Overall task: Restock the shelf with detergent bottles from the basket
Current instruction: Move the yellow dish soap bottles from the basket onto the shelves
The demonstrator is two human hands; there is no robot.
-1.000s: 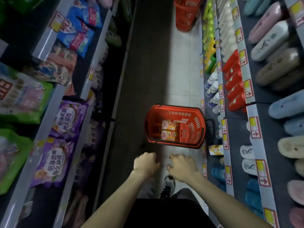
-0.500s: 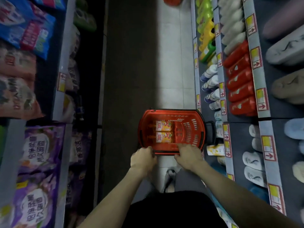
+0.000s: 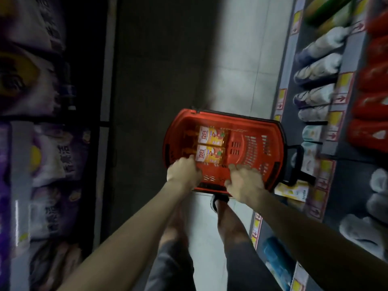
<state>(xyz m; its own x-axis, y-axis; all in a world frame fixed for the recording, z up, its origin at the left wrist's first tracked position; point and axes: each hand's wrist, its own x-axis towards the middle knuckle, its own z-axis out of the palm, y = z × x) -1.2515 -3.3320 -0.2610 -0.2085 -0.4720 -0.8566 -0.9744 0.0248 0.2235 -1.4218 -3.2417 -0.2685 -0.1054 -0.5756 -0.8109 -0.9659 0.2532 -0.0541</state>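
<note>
From my remote seat I see the red basket [image 3: 260,143] standing on the aisle floor [image 3: 237,66], right below the camera. Two detergent bottles lie side by side in the basket's left half, orange and yellow labels up. The farther bottle [image 3: 211,135] lies toward the far wall and the nearer bottle [image 3: 209,155] lies just this side of it, the two touching along their length.

The left hand [image 3: 183,173] is over the near left corner of the basket. Its fingers are curled downward and its fingertips [image 3: 192,158] meet the left end of the nearer bottle. The picture is too blurred for me to tell whether they have closed round it.

The right hand [image 3: 244,180] is over the near rim, right of the bottles. Its fingers are spread and loose, their tips inside the basket, and they hold nothing that I can see.

A black handle [image 3: 296,164] sticks out from the basket's right side. Just beyond it stands the right-hand shelf [image 3: 336,127], with red bottles [image 3: 371,131] and white bottles with blue caps [image 3: 315,70]. A yellow and white box [image 3: 292,192] is on its lowest level, just beside the near right corner of the basket.

Well to the left of the basket, across the dark floor, purple bags [image 3: 52,160] fill the opposite shelving. A shoe [image 3: 218,201] shows just behind the near wall of the basket.
</note>
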